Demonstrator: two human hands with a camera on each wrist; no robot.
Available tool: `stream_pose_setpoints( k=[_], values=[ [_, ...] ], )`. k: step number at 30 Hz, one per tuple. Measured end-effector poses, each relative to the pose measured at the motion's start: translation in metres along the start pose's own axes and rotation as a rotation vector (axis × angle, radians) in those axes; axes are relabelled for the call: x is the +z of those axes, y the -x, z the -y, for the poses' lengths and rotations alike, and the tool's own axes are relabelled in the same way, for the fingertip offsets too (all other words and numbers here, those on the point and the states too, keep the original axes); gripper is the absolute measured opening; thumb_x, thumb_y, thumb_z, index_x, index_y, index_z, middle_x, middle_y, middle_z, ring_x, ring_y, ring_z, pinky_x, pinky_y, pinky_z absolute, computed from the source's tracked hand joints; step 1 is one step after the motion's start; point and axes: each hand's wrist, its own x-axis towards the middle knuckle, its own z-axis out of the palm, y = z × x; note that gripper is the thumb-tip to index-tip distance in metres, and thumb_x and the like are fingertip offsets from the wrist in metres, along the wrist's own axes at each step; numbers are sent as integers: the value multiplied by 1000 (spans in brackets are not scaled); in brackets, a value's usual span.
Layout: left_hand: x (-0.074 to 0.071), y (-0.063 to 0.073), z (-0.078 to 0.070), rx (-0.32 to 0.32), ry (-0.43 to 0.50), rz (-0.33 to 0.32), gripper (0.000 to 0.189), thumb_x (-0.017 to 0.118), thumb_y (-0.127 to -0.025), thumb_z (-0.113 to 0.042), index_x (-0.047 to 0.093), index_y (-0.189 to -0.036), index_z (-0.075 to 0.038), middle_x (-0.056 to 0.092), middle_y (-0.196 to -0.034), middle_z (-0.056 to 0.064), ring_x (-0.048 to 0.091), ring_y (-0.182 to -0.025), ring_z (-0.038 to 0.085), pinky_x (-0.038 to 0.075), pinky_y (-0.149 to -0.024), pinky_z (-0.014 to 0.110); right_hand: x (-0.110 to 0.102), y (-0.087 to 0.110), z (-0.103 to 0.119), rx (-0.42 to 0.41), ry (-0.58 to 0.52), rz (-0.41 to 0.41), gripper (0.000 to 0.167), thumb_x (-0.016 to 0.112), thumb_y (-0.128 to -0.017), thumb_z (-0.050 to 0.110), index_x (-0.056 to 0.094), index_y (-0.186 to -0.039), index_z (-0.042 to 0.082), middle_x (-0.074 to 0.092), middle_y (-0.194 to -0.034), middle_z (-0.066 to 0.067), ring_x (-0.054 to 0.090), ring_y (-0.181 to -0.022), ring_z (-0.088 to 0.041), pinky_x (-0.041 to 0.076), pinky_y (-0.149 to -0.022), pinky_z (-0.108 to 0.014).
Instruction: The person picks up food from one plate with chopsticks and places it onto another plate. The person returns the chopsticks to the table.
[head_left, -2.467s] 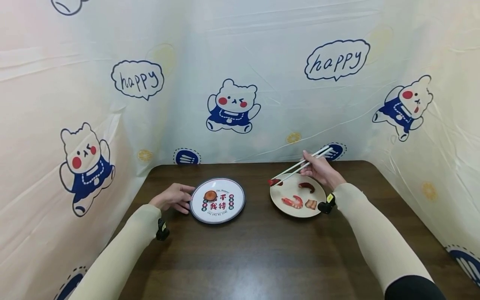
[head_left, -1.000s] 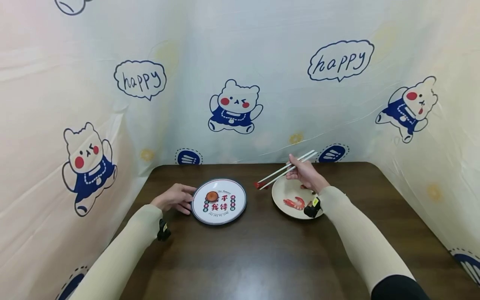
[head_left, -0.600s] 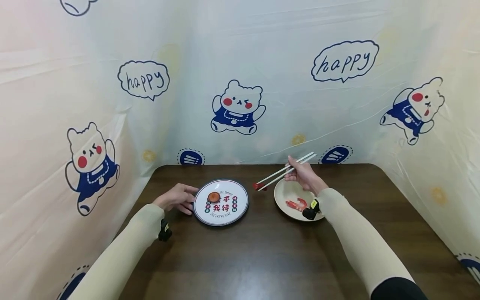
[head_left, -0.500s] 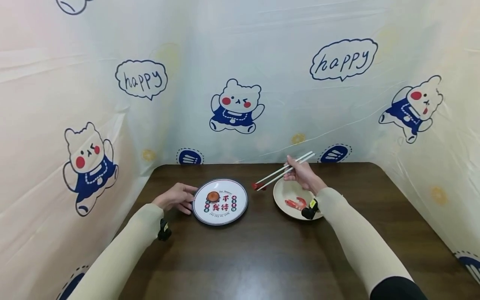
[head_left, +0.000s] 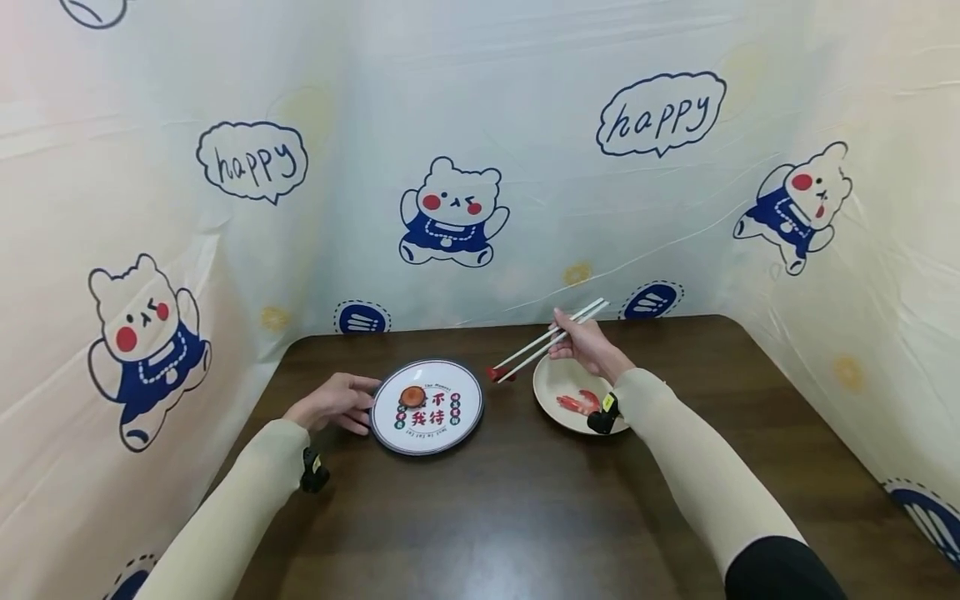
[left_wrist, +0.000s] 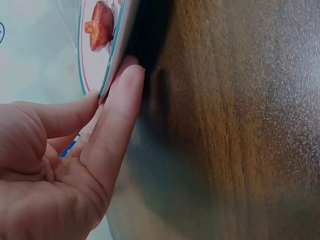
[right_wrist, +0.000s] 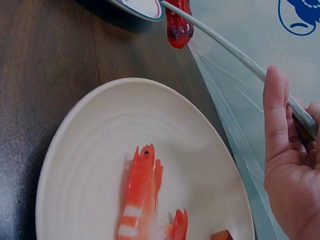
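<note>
My left hand (head_left: 333,404) pinches the near-left rim of a white plate (head_left: 427,442) with a dark blue edge and printed red characters. In the left wrist view the thumb lies at the rim, the fingers underneath. A round orange-brown piece of food (head_left: 412,397) sits on that plate; from the side it has a stubby stem. My right hand (head_left: 588,343) holds a pair of pale chopsticks (head_left: 525,347). Gripped at their tips is a glossy dark red, sausage-like piece of food (right_wrist: 178,30), raised between the two plates.
A cream plate (right_wrist: 90,150) lies under my right wrist, bearing a shrimp (right_wrist: 140,200) and a small brown piece (right_wrist: 221,235); the wrist camera covers part of it. Brown wooden table (head_left: 450,533) stretches in front. A printed curtain (head_left: 540,167) closes off the back and sides.
My right hand has carried the red piece leftward off the cream plate with the chopsticks, then stayed almost still over the last second. The left hand keeps its place; the head view shifts slightly.
</note>
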Motion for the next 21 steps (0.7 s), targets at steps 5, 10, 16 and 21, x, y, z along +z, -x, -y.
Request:
stream_pose_setpoints(
  k=[5, 10, 16, 21],
  values=[
    [-1, 0, -1, 19, -3, 4, 57, 58, -104, -1, 40, -158, 5, 64, -107, 22, 71, -76, 25, 67, -75, 42, 6, -1, -1, -6, -5, -27, 41, 52, -112, 36, 58, -105, -4, 66, -73, -10, 68, -56, -16, 64, -60, -28],
    [-1, -2, 0, 17, 8, 5, 56, 58, -105, -1, 41, -158, 5, 65, -104, 21, 71, -75, 24, 67, -75, 43, 11, -6, -3, -16, 3, -16, 42, 51, -112, 36, 58, -106, -5, 65, -73, -10, 68, -56, -15, 65, -61, -29],
    [-1, 0, 3, 9, 9, -3, 56, 58, -105, -1, 41, -158, 5, 65, -105, 22, 70, -76, 24, 67, -74, 42, 23, -12, -9, -12, -3, -10, 46, 50, -112, 36, 54, -113, -10, 65, -75, -10, 68, -56, -16, 65, -60, -30],
    [1, 3, 3, 11, 10, -11, 56, 57, -105, -2, 41, -159, 4, 64, -105, 21, 70, -76, 24, 67, -75, 42, 31, -13, -10, -14, 11, 0, 47, 51, -112, 36, 53, -115, -11, 65, -77, -11, 68, -57, -16, 65, -60, -29]
  ],
)
